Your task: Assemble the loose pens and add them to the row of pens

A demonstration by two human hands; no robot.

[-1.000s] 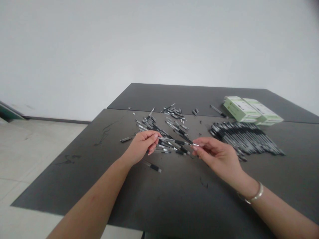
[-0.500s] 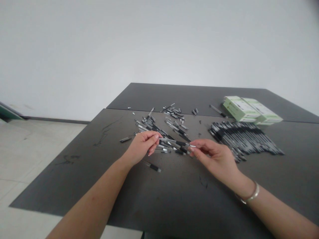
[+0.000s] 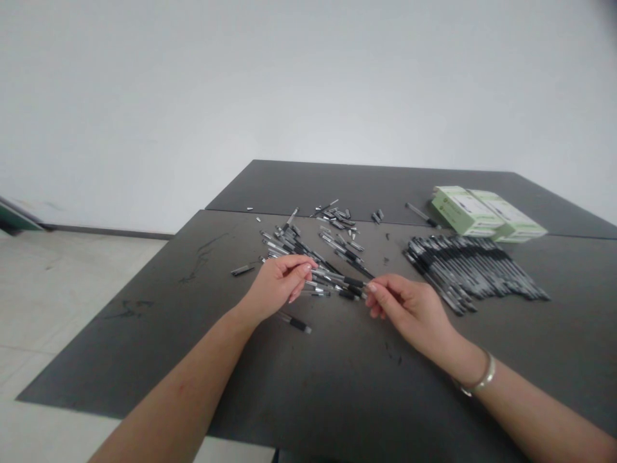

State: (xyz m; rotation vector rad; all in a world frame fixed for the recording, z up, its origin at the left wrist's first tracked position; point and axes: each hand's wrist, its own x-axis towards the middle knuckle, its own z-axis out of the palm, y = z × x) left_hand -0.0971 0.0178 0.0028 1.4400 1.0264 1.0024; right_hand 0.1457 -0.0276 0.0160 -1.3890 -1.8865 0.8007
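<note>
Between my two hands a gel pen (image 3: 337, 278) with a clear barrel and black grip is held level above the table. My left hand (image 3: 284, 283) is closed round its barrel end. The thumb and forefinger of my right hand (image 3: 402, 305) pinch its tip end; the small part under those fingertips is hidden. Just behind and below lies a loose heap of pen parts (image 3: 299, 244), partly covered by my left hand. A single pen piece with a black grip (image 3: 295, 323) rests on the table in front of the heap.
A neat row of assembled-looking pens (image 3: 472, 267) lies at the right. Behind it stand two green and white boxes (image 3: 475, 212), with one lone pen (image 3: 423, 215) beside them. Small caps and tips (image 3: 337, 217) are scattered at the back of the dark table (image 3: 159, 334).
My right hand has shifted slightly left and down, its fingertips now closer against the pen's tip, covering it more. My left hand has moved a little right.
</note>
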